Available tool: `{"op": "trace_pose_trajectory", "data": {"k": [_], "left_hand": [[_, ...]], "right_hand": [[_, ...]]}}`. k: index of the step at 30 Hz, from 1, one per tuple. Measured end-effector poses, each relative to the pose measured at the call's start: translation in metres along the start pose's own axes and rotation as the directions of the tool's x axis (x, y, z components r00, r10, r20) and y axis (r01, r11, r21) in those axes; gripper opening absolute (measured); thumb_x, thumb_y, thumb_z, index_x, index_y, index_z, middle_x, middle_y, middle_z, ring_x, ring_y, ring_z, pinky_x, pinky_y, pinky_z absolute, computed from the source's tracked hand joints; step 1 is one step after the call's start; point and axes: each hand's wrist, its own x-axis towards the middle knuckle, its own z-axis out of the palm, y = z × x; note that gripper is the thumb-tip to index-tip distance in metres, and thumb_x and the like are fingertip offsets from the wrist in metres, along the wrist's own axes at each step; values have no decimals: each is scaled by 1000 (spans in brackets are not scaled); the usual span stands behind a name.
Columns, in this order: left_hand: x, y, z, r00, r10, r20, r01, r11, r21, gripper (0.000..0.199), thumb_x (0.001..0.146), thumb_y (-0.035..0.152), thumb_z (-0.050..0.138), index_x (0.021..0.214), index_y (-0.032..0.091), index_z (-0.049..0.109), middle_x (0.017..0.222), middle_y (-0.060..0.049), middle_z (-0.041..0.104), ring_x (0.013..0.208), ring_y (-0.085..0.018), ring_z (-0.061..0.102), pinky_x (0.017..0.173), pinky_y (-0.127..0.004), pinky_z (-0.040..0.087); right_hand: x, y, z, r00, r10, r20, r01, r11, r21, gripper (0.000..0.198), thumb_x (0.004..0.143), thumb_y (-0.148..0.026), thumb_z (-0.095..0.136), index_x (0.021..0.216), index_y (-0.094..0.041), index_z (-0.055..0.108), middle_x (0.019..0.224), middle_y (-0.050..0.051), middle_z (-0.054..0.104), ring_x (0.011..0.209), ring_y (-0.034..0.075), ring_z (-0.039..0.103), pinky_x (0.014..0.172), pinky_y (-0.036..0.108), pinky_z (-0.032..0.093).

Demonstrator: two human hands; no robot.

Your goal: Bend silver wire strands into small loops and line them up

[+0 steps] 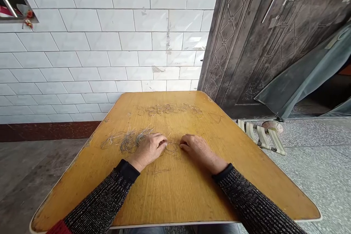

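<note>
A thin loop of wire (pixel 171 148) lies between my two hands above the wooden table (pixel 164 197). My left hand (pixel 152 147) pinches its left side, thumb and fingers together. At the loop's right side, my right hand (pixel 195 148) has its fingers closed, apparently on the wire's end, though the wire is too thin to make out there. Left of my left hand lies a tangled pile of grey wire loops (pixel 128 140), its near edge partly covered by that hand. Farther back, several thin wire rings (pixel 167 108) are spread in a row.
A white tiled wall (pixel 109 44) stands behind the table. To the right are a dark carved door (pixel 246 36), a grey-green curtain (pixel 307 73) and a low striped webbing seat (pixel 261 135) on the floor. A barred window (pixel 13 0) shows at the upper left.
</note>
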Motion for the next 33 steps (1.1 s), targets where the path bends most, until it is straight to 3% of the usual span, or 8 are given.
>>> {"op": "trace_pose_trajectory", "data": {"k": [7, 12, 14, 17, 20, 22, 29, 33], "left_hand": [[0, 2, -1, 1000, -14, -5, 14, 999, -37, 17, 80, 19, 46, 82, 19, 63, 79, -5, 63, 72, -16, 55, 65, -26, 38], [3, 15, -6, 983, -182, 27, 183, 958, -220, 17, 78, 27, 49, 71, 18, 63, 65, -2, 61, 59, -14, 52, 57, -24, 36], [4, 21, -6, 952, -280, 121, 305, 872, -383, 14, 75, 27, 52, 69, 18, 61, 60, 0, 59, 53, -11, 49, 52, -23, 34], [4, 25, -6, 879, -411, 240, 469, 659, -588, 13, 73, 28, 53, 70, 16, 57, 57, 3, 53, 46, -8, 43, 45, -20, 31], [4, 26, -8, 833, -503, 233, 511, 535, -672, 15, 71, 31, 55, 69, 16, 54, 57, 4, 50, 43, -6, 40, 42, -19, 29], [4, 27, -9, 824, -524, 215, 502, 501, -705, 15, 70, 31, 56, 69, 15, 53, 57, 4, 50, 44, -6, 41, 41, -18, 30], [1, 32, -5, 851, -429, 303, 471, 369, -801, 16, 70, 30, 60, 71, 15, 55, 56, 3, 50, 47, -5, 43, 43, -18, 30], [1, 30, -1, 800, -483, 358, 463, 117, -878, 19, 65, 28, 65, 72, 14, 53, 67, 1, 55, 46, -3, 43, 41, -16, 27]], "right_hand": [[2, -1, 5, 996, 69, -55, -70, 998, -9, 14, 72, -15, 48, 70, -16, 62, 73, 7, 65, 64, 15, 57, 53, 23, 31], [3, -4, 0, 984, 44, -174, -23, 993, 117, 12, 71, -13, 48, 66, -16, 59, 63, 2, 61, 56, 11, 51, 51, 20, 31], [2, -4, -3, 972, 11, -235, 31, 984, 176, 9, 70, -12, 50, 65, -16, 57, 60, 0, 59, 53, 10, 50, 50, 19, 31], [-4, -7, -9, 930, -5, -368, 84, 977, 197, 7, 73, -15, 51, 67, -16, 56, 63, 0, 59, 53, 9, 50, 49, 18, 32], [-13, -13, -14, 797, -33, -603, 140, 981, 132, 15, 82, -23, 46, 74, -16, 56, 76, 3, 61, 64, 10, 56, 55, 19, 35], [-17, -16, -13, 773, -137, -619, 224, 972, 65, 18, 85, -24, 44, 75, -16, 56, 72, 3, 61, 60, 10, 56, 55, 19, 36], [-12, -19, 3, 879, -261, -400, 303, 952, 45, 18, 86, -25, 44, 89, -18, 60, 78, 4, 65, 64, 12, 60, 54, 19, 39], [-12, -21, 1, 909, -177, -379, 261, 947, 185, 19, 85, -21, 42, 77, -18, 60, 71, 4, 62, 62, 12, 58, 54, 20, 38]]}}
